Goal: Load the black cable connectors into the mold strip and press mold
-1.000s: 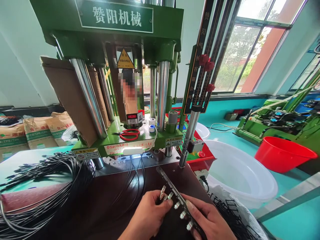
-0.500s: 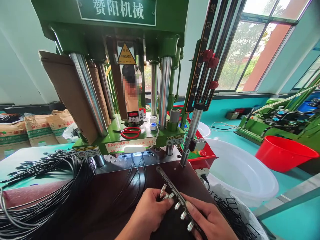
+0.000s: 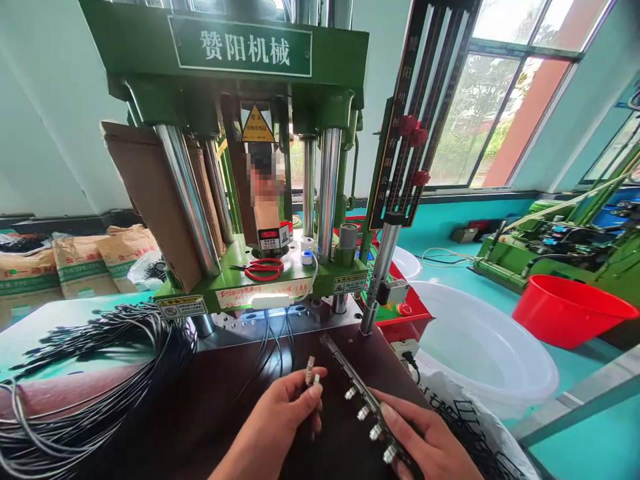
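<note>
My left hand (image 3: 280, 417) pinches two small metal plugs (image 3: 312, 375) on thin black cables, held a little left of a long dark metal fixture bar (image 3: 361, 399). My right hand (image 3: 425, 440) grips the near end of that bar, which lies slanted on the dark brown work surface (image 3: 220, 393) and carries several metal plugs along its side. Black cables (image 3: 273, 337) run from the hands under the green press machine (image 3: 260, 167) right behind.
A big bundle of black cables (image 3: 95, 373) lies at the left. Red scissors (image 3: 263, 269) rest on the machine's green platen. A white tub (image 3: 480, 347) and a red tub (image 3: 565, 310) stand at the right. Brown sacks (image 3: 85, 263) sit at the far left.
My left hand has pulled two plugs off the fixture bar and moved them up and to the left. The right hand keeps hold of the bar.
</note>
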The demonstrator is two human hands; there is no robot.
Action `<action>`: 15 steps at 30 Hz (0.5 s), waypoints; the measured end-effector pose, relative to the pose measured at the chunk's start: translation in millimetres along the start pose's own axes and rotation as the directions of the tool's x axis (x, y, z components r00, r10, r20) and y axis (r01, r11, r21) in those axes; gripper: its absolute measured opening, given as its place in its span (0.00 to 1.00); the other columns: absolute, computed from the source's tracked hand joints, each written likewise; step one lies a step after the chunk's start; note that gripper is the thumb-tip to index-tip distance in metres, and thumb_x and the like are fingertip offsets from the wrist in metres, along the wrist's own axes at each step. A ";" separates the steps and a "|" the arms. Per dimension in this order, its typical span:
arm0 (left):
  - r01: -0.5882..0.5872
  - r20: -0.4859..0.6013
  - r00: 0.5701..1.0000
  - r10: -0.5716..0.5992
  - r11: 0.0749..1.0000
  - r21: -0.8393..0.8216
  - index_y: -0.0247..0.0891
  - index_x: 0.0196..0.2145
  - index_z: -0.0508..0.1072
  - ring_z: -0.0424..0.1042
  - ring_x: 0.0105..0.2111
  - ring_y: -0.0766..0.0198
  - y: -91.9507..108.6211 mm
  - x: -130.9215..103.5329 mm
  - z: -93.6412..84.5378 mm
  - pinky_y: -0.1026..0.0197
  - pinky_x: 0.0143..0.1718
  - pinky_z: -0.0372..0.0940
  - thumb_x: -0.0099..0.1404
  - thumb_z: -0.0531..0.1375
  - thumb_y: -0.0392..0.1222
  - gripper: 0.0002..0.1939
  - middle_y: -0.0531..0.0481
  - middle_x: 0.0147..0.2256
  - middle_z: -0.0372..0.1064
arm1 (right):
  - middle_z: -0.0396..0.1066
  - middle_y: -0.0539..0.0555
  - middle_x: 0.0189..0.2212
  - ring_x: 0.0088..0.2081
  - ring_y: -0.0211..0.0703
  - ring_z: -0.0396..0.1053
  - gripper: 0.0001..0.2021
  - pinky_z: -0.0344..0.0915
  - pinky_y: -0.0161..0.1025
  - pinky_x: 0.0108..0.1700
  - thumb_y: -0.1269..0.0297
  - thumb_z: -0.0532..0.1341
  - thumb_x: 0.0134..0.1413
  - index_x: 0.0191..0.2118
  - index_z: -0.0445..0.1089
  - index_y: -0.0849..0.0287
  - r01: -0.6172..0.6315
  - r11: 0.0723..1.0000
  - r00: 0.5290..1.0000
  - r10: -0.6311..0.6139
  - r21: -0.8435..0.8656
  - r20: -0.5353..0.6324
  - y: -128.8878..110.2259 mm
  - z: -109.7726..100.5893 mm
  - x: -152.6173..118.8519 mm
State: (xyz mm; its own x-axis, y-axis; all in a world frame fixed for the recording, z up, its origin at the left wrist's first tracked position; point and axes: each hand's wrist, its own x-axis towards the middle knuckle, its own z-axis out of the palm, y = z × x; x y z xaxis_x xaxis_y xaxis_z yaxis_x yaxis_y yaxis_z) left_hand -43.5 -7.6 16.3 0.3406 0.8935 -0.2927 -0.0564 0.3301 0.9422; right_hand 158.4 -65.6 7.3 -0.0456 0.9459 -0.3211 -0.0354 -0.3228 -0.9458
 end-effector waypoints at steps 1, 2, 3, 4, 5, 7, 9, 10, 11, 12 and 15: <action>0.002 0.008 1.000 -0.002 1.000 0.011 0.34 0.47 0.68 0.61 0.23 0.70 -0.2 -1.0 -0.2 0.66 0.27 0.56 0.55 0.62 0.51 0.25 0.55 0.22 0.62 | 0.57 0.44 0.12 0.14 0.30 0.52 0.38 0.46 0.25 0.11 0.36 0.59 0.44 0.54 0.67 0.61 -0.001 1.000 1.000 0.001 -0.004 -0.001 0.4 -0.7 -0.3; -0.002 -0.008 1.000 0.002 0.999 0.041 0.34 0.44 0.69 0.59 0.22 0.70 -0.8 -0.9 1.2 0.66 0.26 0.55 0.56 0.62 0.51 0.23 0.56 0.21 0.62 | 0.57 0.44 0.12 0.14 0.30 0.52 0.38 0.46 0.25 0.12 0.36 0.59 0.45 0.54 0.67 0.61 -0.003 1.000 1.000 0.003 -0.004 -0.002 0.4 -0.8 -0.6; -0.012 -0.041 0.999 0.015 0.997 0.081 0.33 0.41 0.70 0.58 0.22 0.70 -1.5 0.1 3.7 0.66 0.25 0.54 0.56 0.62 0.51 0.20 0.56 0.20 0.61 | 0.56 0.44 0.11 0.13 0.30 0.51 0.37 0.45 0.25 0.12 0.37 0.58 0.46 0.54 0.67 0.62 -0.006 1.000 1.000 0.006 0.001 0.000 0.1 -0.4 -0.8; -0.023 -0.079 0.996 0.032 0.992 0.120 0.34 0.37 0.70 0.58 0.21 0.70 -2.3 1.9 7.1 0.66 0.25 0.53 0.55 0.62 0.50 0.17 0.56 0.20 0.61 | 0.56 0.44 0.11 0.13 0.29 0.49 0.36 0.44 0.25 0.12 0.38 0.58 0.47 0.54 0.67 0.62 -0.009 1.000 1.000 0.009 0.008 0.006 -0.5 0.1 -0.8; -0.031 -0.109 0.993 0.048 0.988 0.154 0.34 0.33 0.70 0.57 0.21 0.70 -2.8 4.4 11.0 0.65 0.24 0.52 0.55 0.62 0.50 0.15 0.56 0.20 0.60 | 0.56 0.43 0.10 0.13 0.29 0.49 0.35 0.44 0.25 0.12 0.38 0.58 0.48 0.55 0.67 0.62 -0.010 1.000 1.000 0.010 0.017 0.011 -1.2 0.6 -0.6; -0.019 -0.132 0.990 0.046 0.980 0.198 0.35 0.29 0.68 0.57 0.20 0.70 -3.4 10.0 18.1 0.65 0.23 0.51 0.54 0.62 0.48 0.13 0.57 0.19 0.59 | 0.56 0.44 0.10 0.13 0.29 0.49 0.35 0.45 0.26 0.12 0.39 0.58 0.48 0.54 0.68 0.62 -0.004 1.000 0.999 0.003 0.017 0.047 -2.6 1.1 0.1; 0.010 -0.133 0.991 0.017 0.979 0.205 0.36 0.29 0.68 0.56 0.19 0.70 -3.5 14.8 22.7 0.66 0.21 0.50 0.52 0.62 0.47 0.12 0.58 0.19 0.58 | 0.59 0.46 0.12 0.14 0.30 0.51 0.34 0.47 0.26 0.14 0.39 0.60 0.46 0.51 0.71 0.62 0.032 0.999 0.998 -0.033 0.013 0.046 -3.7 1.1 0.9; 0.019 -0.132 0.991 0.008 0.979 0.205 0.36 0.29 0.69 0.56 0.19 0.71 -3.4 16.5 23.9 0.66 0.21 0.50 0.52 0.62 0.47 0.12 0.58 0.19 0.58 | 0.61 0.47 0.14 0.15 0.29 0.52 0.33 0.48 0.26 0.14 0.39 0.60 0.46 0.49 0.72 0.62 0.053 0.998 0.998 -0.054 0.013 0.034 -4.2 1.2 1.0; 0.024 -0.135 0.991 0.004 0.978 0.205 0.36 0.29 0.69 0.55 0.19 0.71 -3.2 17.7 24.4 0.66 0.21 0.49 0.52 0.62 0.47 0.12 0.58 0.19 0.58 | 0.63 0.48 0.16 0.15 0.29 0.52 0.33 0.48 0.27 0.15 0.39 0.61 0.45 0.48 0.73 0.62 0.067 0.998 0.997 -0.068 0.017 0.021 -4.7 1.4 0.8; 0.026 -0.139 0.990 0.004 0.978 0.207 0.35 0.29 0.69 0.55 0.19 0.71 -3.0 18.3 24.5 0.66 0.21 0.49 0.51 0.62 0.48 0.13 0.58 0.19 0.59 | 0.63 0.48 0.17 0.15 0.28 0.51 0.33 0.48 0.27 0.15 0.38 0.61 0.45 0.47 0.73 0.62 0.072 0.997 0.997 -0.072 0.022 0.010 -5.3 1.8 0.4; 0.023 -0.152 0.988 0.012 0.975 0.223 0.35 0.29 0.71 0.56 0.19 0.70 -1.6 18.0 23.7 0.66 0.22 0.50 0.51 0.63 0.48 0.14 0.57 0.19 0.60 | 0.59 0.45 0.13 0.14 0.29 0.50 0.33 0.44 0.26 0.14 0.38 0.59 0.46 0.49 0.71 0.62 0.056 0.998 0.998 -0.057 0.026 0.024 -7.4 3.6 -1.8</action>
State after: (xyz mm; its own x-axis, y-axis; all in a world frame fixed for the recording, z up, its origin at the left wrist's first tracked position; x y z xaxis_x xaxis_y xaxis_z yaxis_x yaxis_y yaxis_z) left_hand -15.0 0.8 13.3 0.1929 0.9333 -0.3028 0.1619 0.2741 0.9480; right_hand 155.2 -65.1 15.0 -0.0670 0.9617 -0.2659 -0.0637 -0.2700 -0.9607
